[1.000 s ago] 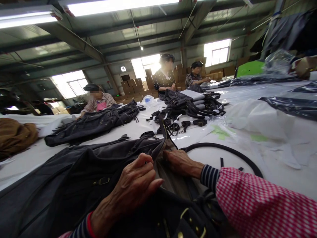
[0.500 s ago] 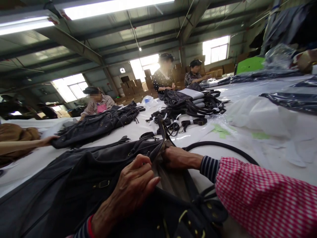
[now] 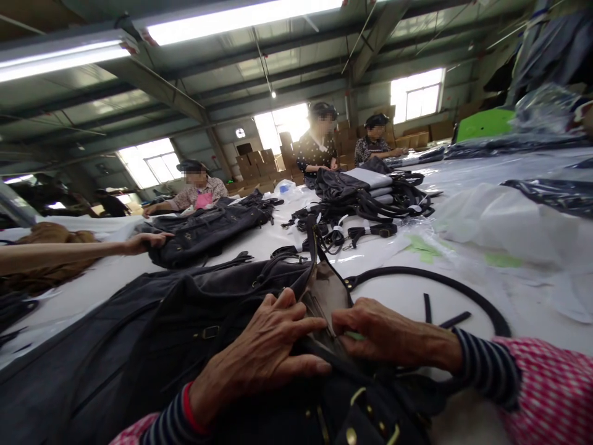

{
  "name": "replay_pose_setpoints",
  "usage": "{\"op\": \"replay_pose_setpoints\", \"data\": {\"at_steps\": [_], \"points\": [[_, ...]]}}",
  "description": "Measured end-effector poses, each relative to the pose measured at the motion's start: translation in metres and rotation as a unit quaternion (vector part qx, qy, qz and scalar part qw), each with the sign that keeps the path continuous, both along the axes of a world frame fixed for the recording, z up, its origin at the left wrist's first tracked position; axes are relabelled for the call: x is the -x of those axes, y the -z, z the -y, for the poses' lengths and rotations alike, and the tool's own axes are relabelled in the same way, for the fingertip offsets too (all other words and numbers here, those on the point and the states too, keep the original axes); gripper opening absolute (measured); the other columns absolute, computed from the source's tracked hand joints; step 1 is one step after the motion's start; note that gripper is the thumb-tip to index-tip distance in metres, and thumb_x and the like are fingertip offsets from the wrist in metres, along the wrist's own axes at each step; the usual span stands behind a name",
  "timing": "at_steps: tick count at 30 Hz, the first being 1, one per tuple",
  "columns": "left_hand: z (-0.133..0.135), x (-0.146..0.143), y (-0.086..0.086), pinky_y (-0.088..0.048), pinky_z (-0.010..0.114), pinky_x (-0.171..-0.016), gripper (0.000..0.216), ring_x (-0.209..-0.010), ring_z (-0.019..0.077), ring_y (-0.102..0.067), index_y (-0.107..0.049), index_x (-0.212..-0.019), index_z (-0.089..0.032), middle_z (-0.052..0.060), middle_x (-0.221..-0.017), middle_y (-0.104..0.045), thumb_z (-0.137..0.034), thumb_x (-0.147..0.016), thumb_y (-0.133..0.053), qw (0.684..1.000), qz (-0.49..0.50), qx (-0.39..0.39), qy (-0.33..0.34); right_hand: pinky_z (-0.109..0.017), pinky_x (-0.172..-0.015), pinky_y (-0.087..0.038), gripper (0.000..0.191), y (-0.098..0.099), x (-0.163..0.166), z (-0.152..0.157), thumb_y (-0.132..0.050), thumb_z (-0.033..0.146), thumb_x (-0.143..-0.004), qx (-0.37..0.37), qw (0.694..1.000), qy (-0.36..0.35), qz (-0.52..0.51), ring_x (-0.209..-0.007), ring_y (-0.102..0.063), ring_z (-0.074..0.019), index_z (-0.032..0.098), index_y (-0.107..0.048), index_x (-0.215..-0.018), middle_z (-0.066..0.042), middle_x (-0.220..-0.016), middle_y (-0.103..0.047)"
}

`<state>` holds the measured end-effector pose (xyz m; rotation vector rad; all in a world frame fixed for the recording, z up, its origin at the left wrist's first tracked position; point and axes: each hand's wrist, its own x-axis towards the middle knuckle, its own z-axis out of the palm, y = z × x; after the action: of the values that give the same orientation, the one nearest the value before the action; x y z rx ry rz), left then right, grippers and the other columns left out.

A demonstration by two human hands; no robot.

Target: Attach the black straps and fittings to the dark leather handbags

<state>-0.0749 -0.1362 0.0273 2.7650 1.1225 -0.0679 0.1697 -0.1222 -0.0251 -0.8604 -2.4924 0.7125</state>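
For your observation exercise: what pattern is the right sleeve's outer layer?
Pink-and-white check on the right sleeve, over a dark striped cuff; head view.

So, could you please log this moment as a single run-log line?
left hand: flat on black bag | right hand: at bag opening, fingers tucked in | black strap: loops on white table | co-worker's hand: on another bag

Both hands [image 3: 319, 346] on bag [image 3: 185, 334], strap pile [image 3: 361, 204] on table [image 3: 463, 296] behind.
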Motion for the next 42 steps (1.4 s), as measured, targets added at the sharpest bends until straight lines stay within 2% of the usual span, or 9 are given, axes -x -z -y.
{"op": "replay_pose_setpoints", "data": {"at_steps": [3,9,14,17,20,24,28,32,42], "points": [[0.002,0.0,0.005,-0.027,0.064,-0.108,0.058,-0.121,0.032,-0.045,-0.054,-0.136,-0.044,0.0,-0.115,-0.06,-0.073,-0.086,-0.06,1.0,-0.008,0.011,-0.011,-0.022,-0.054,-0.025,0.006,-0.002,0.002,-0.001,-0.061,0.013,-0.084,-0.005,1.0,-0.005,0.008,-0.054,-0.041,-0.0075,0.018,-0.058,-0.083,0.008,-0.061,-0.043],[0.008,-0.004,0.012,-0.034,0.054,-0.105,0.025,-0.125,0.0256,-0.043,-0.056,-0.128,-0.038,-0.001,-0.135,-0.055,-0.033,-0.104,-0.052,1.0,0.012,-0.022,-0.003,-0.023,-0.054,-0.026,0.01,-0.008,0.004,0.001,-0.057,0.01,-0.085,-0.005,1.0,-0.029,0.006,-0.053,-0.037,-0.0069,0.018,-0.057,-0.079,0.008,-0.061,-0.038],[0.008,-0.012,0.014,-0.036,0.054,-0.109,0.022,-0.118,0.0242,-0.048,-0.057,-0.119,-0.029,-0.001,-0.115,-0.062,-0.028,-0.096,-0.059,1.0,0.018,-0.016,0.016,-0.022,-0.057,-0.028,0.008,0.0,0.001,-0.005,-0.058,0.011,-0.082,0.031,0.998,-0.057,-0.028,-0.057,-0.039,-0.0072,0.018,-0.058,-0.079,0.007,-0.065,-0.044],[0.009,-0.013,0.022,-0.03,0.06,-0.115,0.035,-0.127,0.0277,-0.044,-0.055,-0.124,-0.029,0.002,-0.123,-0.058,-0.03,-0.09,-0.065,0.999,0.012,-0.046,0.023,-0.022,-0.056,-0.03,0.002,0.006,0.001,-0.019,-0.062,0.017,-0.08,0.112,0.99,0.019,-0.086,-0.06,-0.043,-0.0091,0.016,-0.061,-0.078,0.006,-0.065,-0.049],[0.011,-0.009,0.028,-0.025,0.062,-0.118,0.031,-0.134,0.0289,-0.039,-0.056,-0.12,-0.029,0.002,-0.134,-0.053,-0.026,-0.09,-0.064,0.998,0.012,-0.056,0.015,-0.022,-0.05,-0.029,0.01,0.004,0.004,-0.029,-0.062,0.025,-0.079,0.248,0.95,0.12,-0.148,-0.056,-0.041,-0.0098,0.015,-0.061,-0.08,0.005,-0.061,-0.047],[0.013,-0.003,0.027,-0.026,0.057,-0.118,0.036,-0.134,0.0267,-0.038,-0.053,-0.126,-0.03,0.001,-0.139,-0.052,-0.014,-0.094,-0.057,0.998,0.022,-0.052,0.017,-0.02,-0.046,-0.031,0.018,-0.006,0.015,-0.033,-0.055,0.018,-0.071,0.335,0.911,0.139,-0.198,-0.056,-0.044,-0.0101,0.015,-0.062,-0.087,0.005,-0.065,-0.048],[0.012,-0.006,0.021,-0.03,0.048,-0.11,0.036,-0.114,0.0217,-0.049,-0.054,-0.123,-0.031,-0.004,-0.124,-0.062,-0.006,-0.097,-0.051,0.998,0.018,-0.052,0.026,-0.019,-0.044,-0.032,0.03,-0.008,0.031,-0.039,-0.052,0.01,-0.061,0.315,0.925,0.095,-0.193,-0.052,-0.046,-0.0091,0.015,-0.063,-0.089,0.005,-0.065,-0.051],[0.008,-0.009,0.021,-0.03,0.044,-0.101,0.027,-0.104,0.0218,-0.049,-0.057,-0.111,-0.027,-0.003,-0.112,-0.064,-0.004,-0.097,-0.054,0.997,0.01,-0.076,0.025,-0.019,-0.047,-0.031,0.024,-0.001,0.041,-0.052,-0.057,0.006,-0.061,0.257,0.952,0.077,-0.145,-0.057,-0.048,-0.0089,0.014,-0.063,-0.083,0.004,-0.067,-0.055],[0.005,-0.003,0.03,-0.026,0.04,-0.095,0.027,-0.103,0.0219,-0.046,-0.058,-0.105,-0.026,-0.003,-0.11,-0.062,-0.003,-0.092,-0.064,0.995,0.023,-0.094,0.035,-0.024,-0.057,-0.035,0.018,0.003,0.059,-0.06,-0.064,0.005,-0.061,0.169,0.962,0.211,-0.04,-0.068,-0.053,-0.0143,0.011,-0.068,-0.077,-0.005,-0.073,-0.063]]}}
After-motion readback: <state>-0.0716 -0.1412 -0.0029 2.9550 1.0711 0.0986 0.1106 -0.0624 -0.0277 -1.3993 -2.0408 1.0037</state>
